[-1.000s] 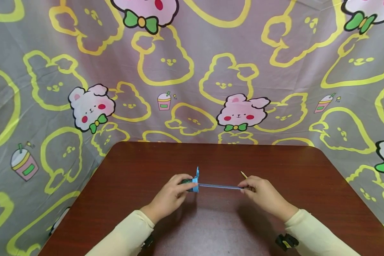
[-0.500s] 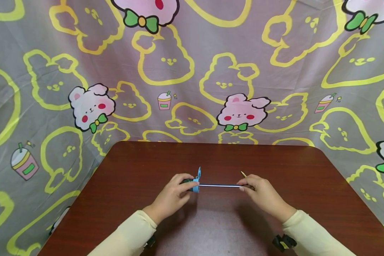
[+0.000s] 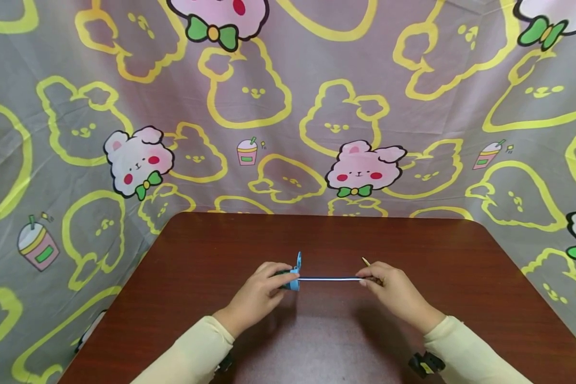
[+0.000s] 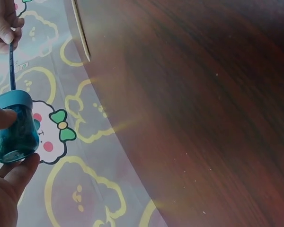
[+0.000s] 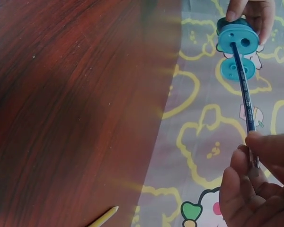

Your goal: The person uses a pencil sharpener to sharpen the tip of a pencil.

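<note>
My left hand [image 3: 258,292] holds a blue pencil sharpener [image 3: 294,280] on its side, thumb and fingers round its dark teal see-through body [image 4: 19,135]. Its light blue flip lid [image 5: 237,69] hangs open, and the face shows a larger and a smaller hole. Between the two hands runs a dark blue and white striped pencil [image 3: 328,278], level, its front end hidden inside the sharpener. My right hand [image 3: 392,289] pinches the pencil's other end between thumb and fingers. Just beyond the right hand lies a yellow pencil [image 3: 365,261], partly hidden behind it.
Both hands are above a dark red-brown wooden table [image 3: 230,240]. Small pale specks dot its top in the wrist views. A grey cloth [image 3: 288,117] with bunny drawings hangs round the back and sides.
The striped pencil has turned about its length, its blurred stripes now showing a clear white band. The left hand and sharpener have shifted slightly right; the right hand has moved very little.
</note>
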Available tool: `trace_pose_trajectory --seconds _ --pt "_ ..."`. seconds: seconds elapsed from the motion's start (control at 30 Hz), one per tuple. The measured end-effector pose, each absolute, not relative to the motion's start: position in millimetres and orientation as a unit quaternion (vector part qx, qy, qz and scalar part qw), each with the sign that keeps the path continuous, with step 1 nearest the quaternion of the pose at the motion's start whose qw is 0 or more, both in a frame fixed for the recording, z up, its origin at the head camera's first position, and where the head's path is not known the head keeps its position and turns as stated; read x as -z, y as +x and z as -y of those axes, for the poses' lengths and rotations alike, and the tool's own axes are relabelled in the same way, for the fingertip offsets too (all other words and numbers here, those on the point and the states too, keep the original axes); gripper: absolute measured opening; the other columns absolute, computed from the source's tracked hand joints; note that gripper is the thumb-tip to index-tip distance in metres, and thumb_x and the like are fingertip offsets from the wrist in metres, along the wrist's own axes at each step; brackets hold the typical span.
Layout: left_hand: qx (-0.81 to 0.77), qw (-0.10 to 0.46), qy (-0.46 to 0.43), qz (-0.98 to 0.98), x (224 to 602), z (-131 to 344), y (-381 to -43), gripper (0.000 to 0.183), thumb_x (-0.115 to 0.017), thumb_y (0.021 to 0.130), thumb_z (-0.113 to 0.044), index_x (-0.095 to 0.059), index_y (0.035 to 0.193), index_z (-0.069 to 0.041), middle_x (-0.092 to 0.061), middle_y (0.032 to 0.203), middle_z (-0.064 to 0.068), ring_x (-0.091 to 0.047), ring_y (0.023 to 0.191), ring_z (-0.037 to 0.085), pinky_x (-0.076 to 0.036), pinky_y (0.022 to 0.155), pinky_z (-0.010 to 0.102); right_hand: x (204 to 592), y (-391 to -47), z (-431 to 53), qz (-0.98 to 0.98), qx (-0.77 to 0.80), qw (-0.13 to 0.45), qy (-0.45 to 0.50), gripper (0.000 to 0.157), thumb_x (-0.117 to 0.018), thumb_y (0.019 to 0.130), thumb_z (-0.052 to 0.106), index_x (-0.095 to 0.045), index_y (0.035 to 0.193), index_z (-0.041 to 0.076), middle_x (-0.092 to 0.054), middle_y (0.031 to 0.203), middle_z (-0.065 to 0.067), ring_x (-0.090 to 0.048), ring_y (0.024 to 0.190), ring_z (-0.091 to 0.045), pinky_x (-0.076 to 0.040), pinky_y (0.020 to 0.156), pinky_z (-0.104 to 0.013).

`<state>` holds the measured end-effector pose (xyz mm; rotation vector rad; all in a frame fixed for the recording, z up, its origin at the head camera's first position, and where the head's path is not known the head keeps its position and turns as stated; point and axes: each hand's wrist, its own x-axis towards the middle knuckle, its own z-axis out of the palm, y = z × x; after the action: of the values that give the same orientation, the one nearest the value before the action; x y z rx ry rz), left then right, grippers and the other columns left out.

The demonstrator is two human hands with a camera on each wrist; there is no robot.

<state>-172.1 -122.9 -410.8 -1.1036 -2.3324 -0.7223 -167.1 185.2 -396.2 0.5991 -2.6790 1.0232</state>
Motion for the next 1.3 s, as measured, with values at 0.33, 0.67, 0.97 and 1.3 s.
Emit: trace_pose_trajectory --seconds 0.33,0.67,0.97,1.3 --pt "0.274 0.210 -0.390 0.854 411 125 -170 0.046 -0.074 0.076 0.009 -0.070 0.117 -0.013 -0.063 0.116 0.008 -0.057 0.109 0.022 -0.054 0.083 0.030 403 -163 -185 0.919 -0.287 0.152 0.222 0.021 -0.079 0.077 0.002 -0.074 0.093 0.014 -0.061 0.092 0.008 -0.059 0.077 -0.005 -0.051 0.065 -0.026" --pt "0.300 0.192 -0.380 0.854 411 127 -168 0.046 -0.076 0.077 0.005 -0.070 0.118 -0.012 -0.062 0.116 0.007 -0.056 0.108 0.023 -0.054 0.079 0.026 407 -164 -185 0.867 -0.267 0.295 0.301 0.033 -0.085 0.062 -0.006 -0.072 0.083 0.015 -0.061 0.083 0.009 -0.060 0.071 -0.006 -0.049 0.062 -0.018" --pt "0.288 0.245 -0.407 0.831 417 125 -168 0.050 -0.075 0.069 0.013 -0.072 0.113 -0.010 -0.063 0.112 0.007 -0.057 0.105 0.021 -0.052 0.077 0.024 408 -164 -185 0.857 -0.273 0.288 0.327 0.027 -0.083 0.064 -0.005 -0.072 0.080 0.014 -0.056 0.074 0.012 -0.049 0.065 0.001 -0.041 0.057 -0.014" --pt "0.273 0.239 -0.423 0.830 418 127 -164 0.047 -0.075 0.074 0.011 -0.071 0.116 -0.010 -0.062 0.116 0.010 -0.055 0.110 0.025 -0.055 0.082 0.029 403 -162 -188 0.891 -0.294 0.161 0.305 0.007 -0.075 0.079 0.003 -0.073 0.083 0.008 -0.067 0.079 0.004 -0.060 0.071 -0.004 -0.051 0.060 -0.025"
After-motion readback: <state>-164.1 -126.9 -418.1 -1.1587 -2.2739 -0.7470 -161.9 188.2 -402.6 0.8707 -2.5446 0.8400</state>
